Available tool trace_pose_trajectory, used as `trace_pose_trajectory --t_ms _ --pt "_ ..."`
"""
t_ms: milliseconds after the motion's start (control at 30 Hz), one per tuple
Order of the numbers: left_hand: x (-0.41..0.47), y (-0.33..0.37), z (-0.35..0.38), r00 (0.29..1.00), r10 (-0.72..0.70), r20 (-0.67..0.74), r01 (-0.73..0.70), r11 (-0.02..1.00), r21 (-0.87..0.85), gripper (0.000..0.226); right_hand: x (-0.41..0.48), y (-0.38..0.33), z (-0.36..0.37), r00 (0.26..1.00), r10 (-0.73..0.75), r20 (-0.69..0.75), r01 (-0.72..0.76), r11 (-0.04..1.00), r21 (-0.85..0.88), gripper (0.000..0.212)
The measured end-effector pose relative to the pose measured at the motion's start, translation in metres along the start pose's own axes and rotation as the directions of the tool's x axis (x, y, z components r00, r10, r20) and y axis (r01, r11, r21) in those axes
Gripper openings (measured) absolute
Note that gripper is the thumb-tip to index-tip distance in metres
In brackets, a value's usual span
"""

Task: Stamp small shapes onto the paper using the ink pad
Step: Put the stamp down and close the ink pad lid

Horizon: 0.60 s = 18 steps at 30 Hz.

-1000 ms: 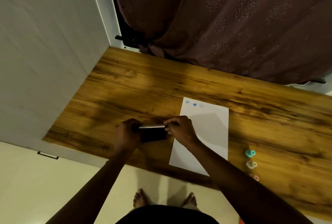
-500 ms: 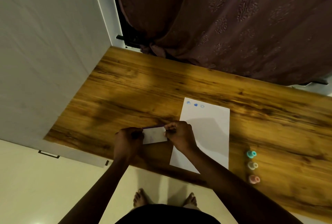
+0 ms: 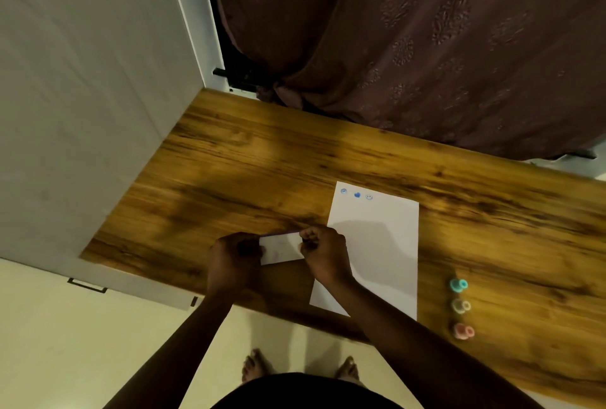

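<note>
Both hands, left hand (image 3: pixel 234 256) and right hand (image 3: pixel 324 252), are gripping the ink pad (image 3: pixel 282 247) case between their fingertips beside the paper (image 3: pixel 387 244), likely closing it; next, setting it down.

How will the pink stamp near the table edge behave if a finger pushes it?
The pink stamp looks small and light, so it would probably slide easily on the smooth wooden table. It seems round, so it may roll if tipped. Being close to the front edge, it could fall.

Closed white ink pad (image 3: pixel 282 249) beside stamped paper (image 3: pixel 377 244)
</note>
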<state>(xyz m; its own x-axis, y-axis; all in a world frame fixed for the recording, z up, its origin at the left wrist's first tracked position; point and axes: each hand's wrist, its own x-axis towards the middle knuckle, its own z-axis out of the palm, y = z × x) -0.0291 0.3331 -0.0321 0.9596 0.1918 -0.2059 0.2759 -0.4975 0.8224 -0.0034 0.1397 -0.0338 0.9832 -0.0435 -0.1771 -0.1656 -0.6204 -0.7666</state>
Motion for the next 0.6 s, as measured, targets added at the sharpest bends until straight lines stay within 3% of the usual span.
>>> trace_pose_trajectory --t_ms 167,300,333,400,600 --pt "0.002 0.0 0.005 0.999 -0.05 -0.023 0.049 0.998 -0.031 0.026 0.0 -0.003 -0.001 1.0 0.028 -0.011 -0.028 1.0 0.01 0.02" --pt "0.005 0.01 0.006 0.999 -0.028 -0.029 0.025 0.992 -0.125 0.011 0.003 -0.007 -0.012 0.997 0.008 -0.072 -0.006 0.999 0.035 0.021" --pt "0.007 0.016 0.006 0.999 -0.024 -0.037 0.019 0.992 -0.126 0.02 0.003 -0.007 -0.018 0.996 0.002 -0.088 0.002 0.999 0.039 0.022" --pt "0.01 0.029 0.009 0.999 0.027 -0.029 -0.03 0.995 -0.091 0.032 0.005 -0.007 -0.032 0.993 -0.001 -0.122 0.007 0.999 0.054 0.022" --pt "0.008 0.079 0.047 0.985 0.17 0.024 -0.162 0.966 -0.199 0.021 0.005 0.007 -0.09 0.967 0.081 -0.24 -0.061 0.994 0.09 0.026"
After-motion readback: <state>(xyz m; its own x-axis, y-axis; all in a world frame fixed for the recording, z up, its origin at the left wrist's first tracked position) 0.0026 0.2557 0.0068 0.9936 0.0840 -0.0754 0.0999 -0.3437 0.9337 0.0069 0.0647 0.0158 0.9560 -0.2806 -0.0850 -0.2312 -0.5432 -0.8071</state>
